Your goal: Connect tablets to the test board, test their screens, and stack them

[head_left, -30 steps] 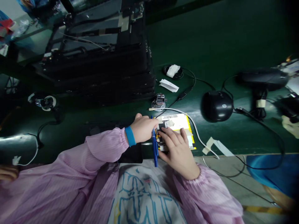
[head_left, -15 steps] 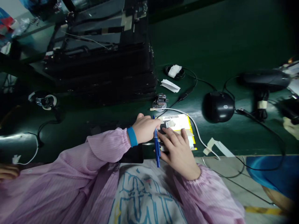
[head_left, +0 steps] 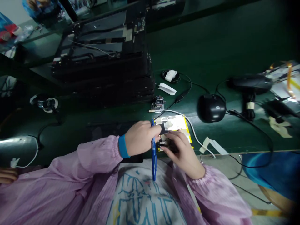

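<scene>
My left hand (head_left: 140,137), below a blue wristband, is closed around a blue pen (head_left: 153,156) that points up and down across the fingers. Its thumb rests at a small black piece (head_left: 164,128) with a pale label. My right hand (head_left: 184,156) has its fingers bent and drawn together over dark parts; what they pinch is hidden. Both hands are over a flat white part with yellow edges (head_left: 180,122), perhaps a battery pack, which they partly cover. Just above it, a small metal tally counter (head_left: 159,101) and the tip of a white cable (head_left: 187,118) lie on the bench.
A tall stack of black panels (head_left: 105,72) stands at the upper left. To the right are a black HP mouse (head_left: 212,107), a black handheld device (head_left: 249,83) and tape strips (head_left: 217,147). A coiled black cable (head_left: 171,76) lies behind. Another person's hand (head_left: 8,175) shows at the left edge.
My left hand has shifted slightly left and down with the pen. My right fingers, earlier spread on the white part, are now curled together. The camera view has shifted a little.
</scene>
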The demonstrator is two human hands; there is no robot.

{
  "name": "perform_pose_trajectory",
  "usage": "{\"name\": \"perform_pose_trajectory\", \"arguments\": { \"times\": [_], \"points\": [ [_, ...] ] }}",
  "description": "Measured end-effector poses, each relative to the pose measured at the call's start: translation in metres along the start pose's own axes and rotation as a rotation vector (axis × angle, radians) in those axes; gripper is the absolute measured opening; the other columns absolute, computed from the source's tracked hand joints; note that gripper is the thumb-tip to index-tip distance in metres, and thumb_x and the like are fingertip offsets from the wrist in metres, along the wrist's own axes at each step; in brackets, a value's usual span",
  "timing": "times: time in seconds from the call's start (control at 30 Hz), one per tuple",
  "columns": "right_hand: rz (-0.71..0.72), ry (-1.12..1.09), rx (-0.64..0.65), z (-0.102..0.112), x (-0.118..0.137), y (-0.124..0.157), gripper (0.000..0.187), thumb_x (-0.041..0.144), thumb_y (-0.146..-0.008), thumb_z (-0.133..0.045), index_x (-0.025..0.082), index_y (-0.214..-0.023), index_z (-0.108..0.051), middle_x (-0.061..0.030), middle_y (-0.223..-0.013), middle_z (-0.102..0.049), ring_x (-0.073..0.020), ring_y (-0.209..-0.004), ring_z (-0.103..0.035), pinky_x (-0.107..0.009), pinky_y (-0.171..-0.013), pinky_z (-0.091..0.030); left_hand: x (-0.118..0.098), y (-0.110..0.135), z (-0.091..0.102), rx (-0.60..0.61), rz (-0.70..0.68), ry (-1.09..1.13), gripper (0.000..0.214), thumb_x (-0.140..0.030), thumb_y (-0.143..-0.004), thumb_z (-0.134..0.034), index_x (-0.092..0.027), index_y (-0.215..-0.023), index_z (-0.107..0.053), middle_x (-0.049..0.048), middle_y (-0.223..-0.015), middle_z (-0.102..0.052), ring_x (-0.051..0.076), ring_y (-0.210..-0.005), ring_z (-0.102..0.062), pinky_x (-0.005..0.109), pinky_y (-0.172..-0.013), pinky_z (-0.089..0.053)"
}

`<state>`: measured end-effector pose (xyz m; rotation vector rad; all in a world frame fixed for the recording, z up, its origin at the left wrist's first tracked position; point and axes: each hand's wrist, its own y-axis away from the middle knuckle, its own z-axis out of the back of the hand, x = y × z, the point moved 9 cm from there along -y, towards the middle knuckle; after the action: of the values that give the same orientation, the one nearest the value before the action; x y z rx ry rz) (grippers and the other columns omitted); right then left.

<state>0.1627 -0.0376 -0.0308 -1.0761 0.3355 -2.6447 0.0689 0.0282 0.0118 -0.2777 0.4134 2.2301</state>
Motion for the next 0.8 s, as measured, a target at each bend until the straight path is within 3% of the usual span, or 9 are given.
{"name": "perform_pose_trajectory", "arguments": {
  "times": [0.1, 0.23, 0.43, 0.57, 0.67, 0.8],
  "points": [
    [-0.049, -0.007, -0.014, 0.007, -0.007, 0.006, 0.015, 0.032, -0.087, -0.062, 0.020, -0.097, -0.063, -0.0078, -0.088, -0.067, -0.0241, -0.087, -0.061, -0.042, -0.079, -0.049, -0.017, 0.010, -0.020, 0.087, -0.094, -0.059, 0.007, -0.021, -0.088, -0.053, -0.018, -0.093, -0.056, 0.0051, -0.078, -0.065, 0.021, -0.070, -0.062, 0.029, -0.058, -0.042],
    [-0.147, -0.285, -0.015, 0.014, -0.014, 0.011, 0.005, 0.024, -0.088, -0.061, 0.021, -0.090, -0.065, -0.0035, -0.083, -0.070, -0.0171, -0.077, -0.065, -0.031, -0.070, -0.052, -0.023, 0.010, -0.033, 0.091, -0.092, -0.053, 0.013, -0.018, -0.088, -0.052, -0.018, -0.101, -0.056, 0.0058, -0.083, -0.067, 0.022, -0.075, -0.066, 0.029, -0.058, -0.046],
    [-0.387, -0.710, 0.007, 0.009, -0.018, 0.011, 0.011, 0.029, -0.088, -0.061, 0.022, -0.091, -0.069, -0.0033, -0.083, -0.072, -0.0146, -0.076, -0.069, -0.026, -0.070, -0.056, -0.026, 0.007, -0.024, 0.042, -0.089, 0.036, 0.019, -0.030, -0.093, -0.049, -0.018, -0.102, -0.061, 0.0056, -0.082, -0.069, 0.022, -0.077, -0.068, 0.029, -0.062, -0.051],
    [-0.489, -0.912, -0.068, 0.004, -0.020, 0.010, 0.011, 0.031, -0.085, -0.066, 0.022, -0.088, -0.063, -0.0010, -0.074, -0.071, -0.0139, -0.069, -0.069, -0.024, -0.066, -0.057, -0.027, 0.014, -0.019, -0.029, -0.151, 0.070, 0.024, -0.017, -0.092, -0.043, -0.019, -0.108, -0.062, 0.0049, -0.087, -0.069, 0.019, -0.079, -0.067, 0.028, -0.069, -0.053],
    [-0.479, -0.848, -0.094, 0.004, -0.023, 0.010, 0.010, 0.031, -0.086, -0.064, 0.021, -0.085, -0.060, -0.0017, -0.075, -0.071, -0.0149, -0.070, -0.070, -0.026, -0.066, -0.057, -0.026, 0.022, -0.018, -0.053, -0.197, 0.064, 0.035, -0.005, -0.086, -0.041, -0.017, -0.112, -0.060, 0.0060, -0.089, -0.068, 0.018, -0.082, -0.067, 0.028, -0.075, -0.054],
    [-0.327, -0.430, -0.135, 0.015, -0.021, 0.006, 0.005, 0.026, -0.088, -0.059, 0.021, -0.088, -0.061, -0.0032, -0.083, -0.070, -0.0168, -0.076, -0.067, -0.029, -0.068, -0.055, -0.017, 0.032, -0.016, -0.102, -0.165, 0.041, 0.060, 0.000, -0.083, -0.037, -0.017, -0.141, -0.038, 0.0088, -0.105, -0.067, 0.019, -0.095, -0.066, 0.031, -0.084, -0.055]
  ]
}}
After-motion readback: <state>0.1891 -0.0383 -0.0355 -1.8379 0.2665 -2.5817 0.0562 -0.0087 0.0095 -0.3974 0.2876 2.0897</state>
